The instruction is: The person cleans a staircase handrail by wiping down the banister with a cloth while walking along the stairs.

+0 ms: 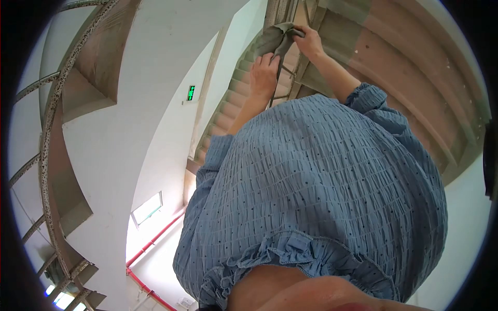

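A grey-green cloth (271,39) is bunched between my two hands near the top of the head view, over the stair railing. My left hand (264,75) grips its lower edge with bent fingers. Higher and to the right, my right hand (309,42) pinches a fold of the same cloth. A dark bar (280,70) of the railing runs below the cloth beside my left hand. Whether the cloth is wrapped around the rail or only lies against it, I cannot tell.
Concrete steps (410,78) descend on the right, and another flight (224,111) shows beyond my left arm. A speckled metal railing (46,135) curves along the left. A green exit sign (191,93) and a red pipe (150,243) are on the white walls.
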`<state>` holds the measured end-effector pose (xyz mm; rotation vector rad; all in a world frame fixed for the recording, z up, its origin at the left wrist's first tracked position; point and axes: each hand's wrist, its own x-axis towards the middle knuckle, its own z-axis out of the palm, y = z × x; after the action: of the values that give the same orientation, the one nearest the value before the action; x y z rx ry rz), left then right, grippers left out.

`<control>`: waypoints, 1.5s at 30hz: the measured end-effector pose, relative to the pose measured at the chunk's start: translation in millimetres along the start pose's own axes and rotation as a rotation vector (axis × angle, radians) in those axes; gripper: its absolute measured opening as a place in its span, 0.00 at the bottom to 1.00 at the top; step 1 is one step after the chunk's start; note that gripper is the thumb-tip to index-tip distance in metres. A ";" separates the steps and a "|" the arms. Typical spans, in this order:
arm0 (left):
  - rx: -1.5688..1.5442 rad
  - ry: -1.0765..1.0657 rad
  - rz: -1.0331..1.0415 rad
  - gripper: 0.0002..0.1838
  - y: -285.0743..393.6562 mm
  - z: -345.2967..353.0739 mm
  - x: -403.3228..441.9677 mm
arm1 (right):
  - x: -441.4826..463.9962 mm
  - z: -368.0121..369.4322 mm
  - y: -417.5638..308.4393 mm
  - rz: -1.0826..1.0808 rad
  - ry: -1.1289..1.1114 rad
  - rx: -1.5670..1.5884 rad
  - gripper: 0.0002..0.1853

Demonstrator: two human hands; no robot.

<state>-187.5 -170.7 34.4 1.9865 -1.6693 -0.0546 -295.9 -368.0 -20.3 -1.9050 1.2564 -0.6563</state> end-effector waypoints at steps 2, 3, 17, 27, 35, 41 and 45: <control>0.011 0.013 0.024 0.19 5.8 0.0 19.1 | 15.4 -2.5 6.4 -0.277 0.193 0.016 0.17; 0.023 0.026 0.046 0.19 10.3 -1.4 31.0 | 17.5 -9.1 -2.5 -0.277 0.194 0.016 0.17; 0.141 -0.098 0.166 0.20 37.8 -12.1 20.9 | -14.9 14.7 25.0 0.741 -0.384 0.727 0.09; 0.174 -0.195 0.243 0.14 6.1 -7.2 -48.6 | -75.0 19.2 38.9 0.841 -0.798 0.546 0.12; 0.152 -0.010 0.158 0.18 -17.3 -63.4 -18.8 | -19.5 -16.5 -36.0 0.028 -0.427 0.558 0.16; 0.054 0.276 -0.012 0.22 -32.6 -62.2 -14.6 | -3.2 -28.8 -117.0 -0.181 -0.308 0.092 0.15; -0.085 0.107 -0.131 0.21 -47.1 -32.8 -55.4 | -9.4 -11.2 -106.8 -0.205 -0.456 -0.005 0.16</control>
<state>-145.9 -103.2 25.7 1.9962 -1.4455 -0.0643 -250.4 -337.3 72.5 -2.0550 0.7836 -0.2902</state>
